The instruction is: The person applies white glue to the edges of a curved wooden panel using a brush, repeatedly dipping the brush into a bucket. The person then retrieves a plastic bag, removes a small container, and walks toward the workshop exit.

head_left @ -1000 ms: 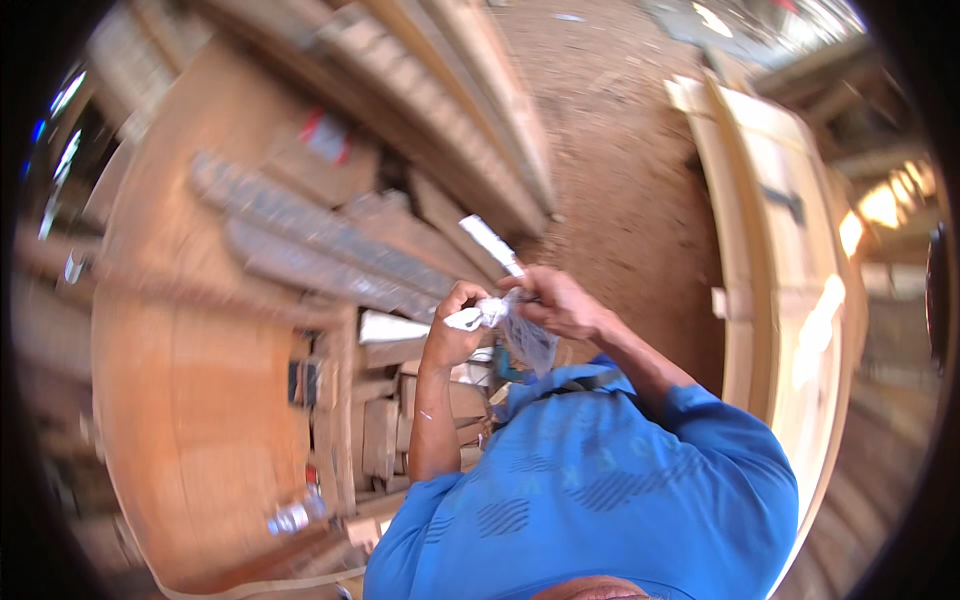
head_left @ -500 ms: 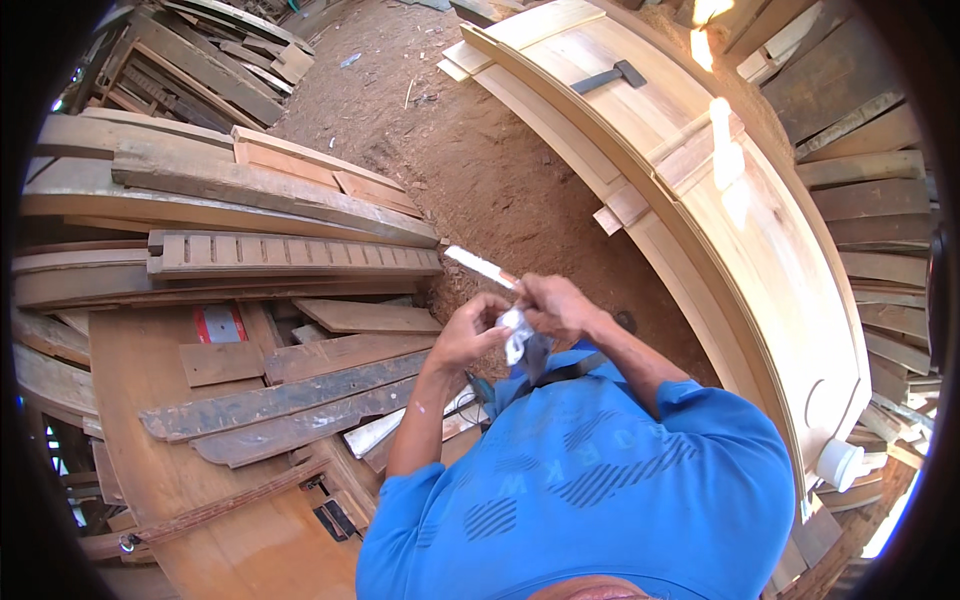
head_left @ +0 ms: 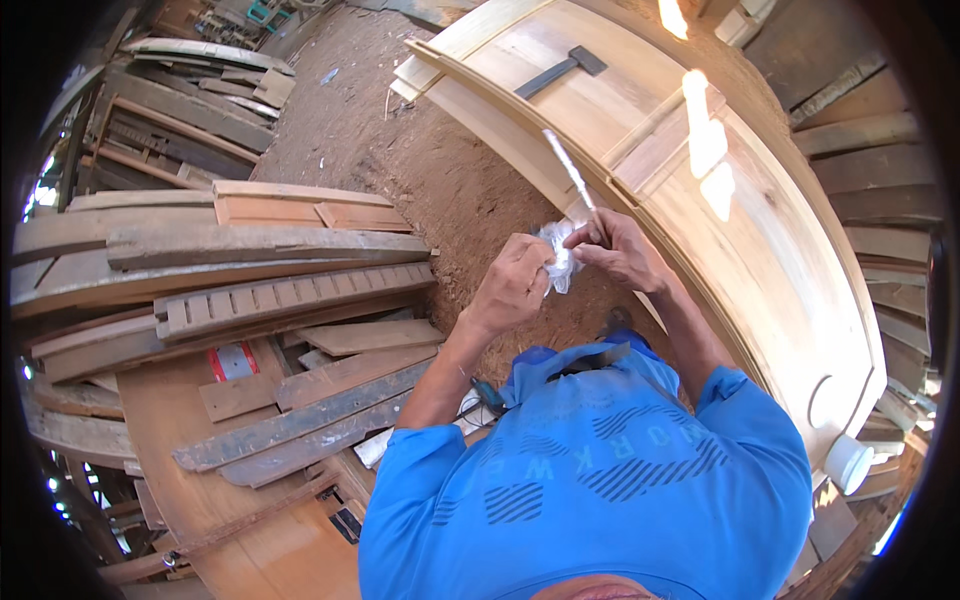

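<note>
My left hand [head_left: 512, 285] is closed, its fingers pinching a crumpled white plastic bag [head_left: 560, 257] out in front of my shirt. At the bag's other side, my right hand [head_left: 622, 250] grips a long, slim whitish strip [head_left: 570, 170] that points up and away; its exact kind cannot be made out. The right fingertips also reach the edge of the bag. Beyond the strip lies a large pale wooden door panel [head_left: 770, 280]. A dark hammer [head_left: 562, 72] rests on its far part.
Stacked old planks [head_left: 270, 245] fill the left side, with a slotted board [head_left: 300, 297] among them. Below them lies a brown wooden panel [head_left: 160, 420] bearing loose boards. A white round container [head_left: 848, 464] stands at the pale panel's near end. Brown dirt floor [head_left: 450, 150] runs between.
Both hands have moved forward, away from my body, and the bag is more spread out between them. The whitish strip has swung from pointing left to a steeper angle.
</note>
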The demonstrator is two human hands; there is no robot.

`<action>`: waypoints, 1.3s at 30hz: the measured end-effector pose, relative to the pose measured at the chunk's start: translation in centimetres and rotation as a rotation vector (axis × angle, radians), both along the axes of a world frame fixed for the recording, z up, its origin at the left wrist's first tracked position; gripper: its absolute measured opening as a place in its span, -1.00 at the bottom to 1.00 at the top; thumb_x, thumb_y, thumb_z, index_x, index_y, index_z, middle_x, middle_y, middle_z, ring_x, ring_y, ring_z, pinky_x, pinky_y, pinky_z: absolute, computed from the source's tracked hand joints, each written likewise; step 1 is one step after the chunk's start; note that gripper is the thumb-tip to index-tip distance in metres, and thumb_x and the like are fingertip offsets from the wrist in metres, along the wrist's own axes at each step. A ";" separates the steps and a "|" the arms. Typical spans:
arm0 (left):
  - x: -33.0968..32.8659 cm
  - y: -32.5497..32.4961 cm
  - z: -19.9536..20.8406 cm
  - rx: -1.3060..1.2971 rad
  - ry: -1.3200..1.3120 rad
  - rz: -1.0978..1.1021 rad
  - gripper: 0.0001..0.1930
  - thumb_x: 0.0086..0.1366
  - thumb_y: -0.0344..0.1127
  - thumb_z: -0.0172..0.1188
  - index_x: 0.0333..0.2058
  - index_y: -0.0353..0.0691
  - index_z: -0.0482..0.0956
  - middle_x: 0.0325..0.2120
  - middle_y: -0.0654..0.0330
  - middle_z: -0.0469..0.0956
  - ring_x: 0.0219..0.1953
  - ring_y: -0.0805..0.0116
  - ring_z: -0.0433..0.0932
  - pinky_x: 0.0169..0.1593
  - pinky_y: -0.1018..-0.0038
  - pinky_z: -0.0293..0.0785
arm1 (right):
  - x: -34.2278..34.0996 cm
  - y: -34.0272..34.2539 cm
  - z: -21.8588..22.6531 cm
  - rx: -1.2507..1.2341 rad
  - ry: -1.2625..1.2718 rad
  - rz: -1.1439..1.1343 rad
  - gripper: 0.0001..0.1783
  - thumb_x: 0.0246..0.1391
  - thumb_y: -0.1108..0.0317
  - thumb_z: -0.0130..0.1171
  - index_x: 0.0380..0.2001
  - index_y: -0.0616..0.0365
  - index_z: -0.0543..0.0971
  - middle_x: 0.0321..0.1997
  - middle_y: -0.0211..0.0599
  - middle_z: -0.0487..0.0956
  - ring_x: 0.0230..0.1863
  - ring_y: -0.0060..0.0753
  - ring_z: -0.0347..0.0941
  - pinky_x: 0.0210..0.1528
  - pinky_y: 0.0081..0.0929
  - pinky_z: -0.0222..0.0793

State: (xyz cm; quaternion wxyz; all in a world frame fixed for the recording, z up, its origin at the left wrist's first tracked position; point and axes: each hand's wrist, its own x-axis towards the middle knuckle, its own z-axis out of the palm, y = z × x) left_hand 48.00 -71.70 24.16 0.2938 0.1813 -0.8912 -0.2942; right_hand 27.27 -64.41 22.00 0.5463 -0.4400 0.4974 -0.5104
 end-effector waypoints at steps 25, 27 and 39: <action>-12.7 -8.1 -1.5 0.382 0.059 -0.275 -0.21 0.06 -0.32 0.41 0.21 -0.42 0.19 -0.01 -0.07 0.40 0.06 0.06 0.41 0.16 0.22 0.32 | -7.7 -1.3 3.9 -0.254 -0.411 -0.945 -0.78 -0.11 0.67 0.00 -0.34 0.24 0.49 -0.40 -0.34 0.53 -0.44 -0.55 0.47 -0.39 -0.59 0.53; -13.4 -9.8 -2.4 0.220 0.063 -0.326 -0.02 0.01 -0.21 0.46 0.31 -0.41 0.07 0.16 -0.14 0.26 0.18 -0.09 0.26 0.26 0.08 0.15 | -6.6 -2.8 6.3 -0.316 -0.477 -0.905 -0.76 -0.10 0.68 0.00 -0.31 0.25 0.49 -0.36 -0.32 0.52 -0.42 -0.54 0.49 -0.38 -0.60 0.58; -15.8 -15.1 -2.0 1.009 0.204 -0.535 -0.80 0.43 -0.46 -0.01 -0.05 -0.37 0.51 -0.23 0.17 0.62 -0.21 0.43 0.60 -0.16 0.47 0.57 | -7.1 -3.4 7.1 -0.193 0.139 -0.979 -0.71 0.10 0.51 0.26 -0.43 0.08 0.29 0.16 0.15 0.49 -0.04 -0.38 0.57 0.04 -0.44 0.52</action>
